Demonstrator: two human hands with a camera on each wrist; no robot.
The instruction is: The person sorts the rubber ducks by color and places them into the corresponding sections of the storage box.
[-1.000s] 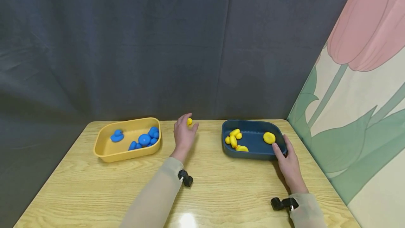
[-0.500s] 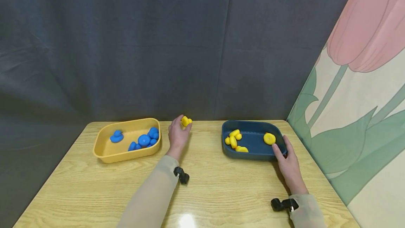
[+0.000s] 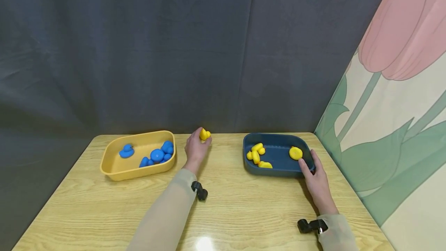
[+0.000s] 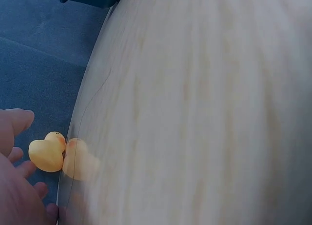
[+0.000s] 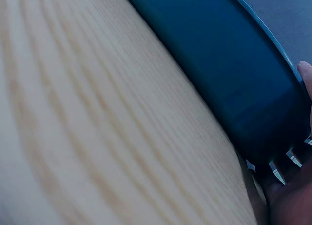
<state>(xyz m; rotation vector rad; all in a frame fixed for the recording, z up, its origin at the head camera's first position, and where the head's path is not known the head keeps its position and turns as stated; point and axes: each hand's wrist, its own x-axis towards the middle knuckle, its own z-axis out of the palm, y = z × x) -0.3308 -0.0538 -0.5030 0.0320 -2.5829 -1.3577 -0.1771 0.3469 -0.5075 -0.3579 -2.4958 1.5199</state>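
Note:
A yellow rubber duck (image 3: 204,134) stands upright at the table's back edge. My left hand (image 3: 196,150) is around its left side, fingers behind and thumb in front. In the left wrist view a gap shows between the thumb (image 4: 19,120) and the duck (image 4: 47,154); whether a fingertip touches it I cannot tell. My right hand (image 3: 318,185) holds the right front corner of the dark blue tray (image 3: 278,172), thumb over the rim. Its thumb (image 5: 305,76) also shows in the right wrist view. Several yellow ducks (image 3: 256,156) lie at that tray's left, and one (image 3: 295,153) rests at its right.
A yellow tray (image 3: 136,172) on the left holds several blue ducks (image 3: 157,155), one (image 3: 126,150) apart from the others. A dark curtain (image 3: 174,69) hangs behind the wooden table (image 3: 244,208). A flower-patterned wall (image 3: 393,127) borders the right side.
My left hand has shifted left, and more of the yellow duck's body shows between thumb and fingers. The duck stays at about the same spot. My right hand keeps its place on the tray.

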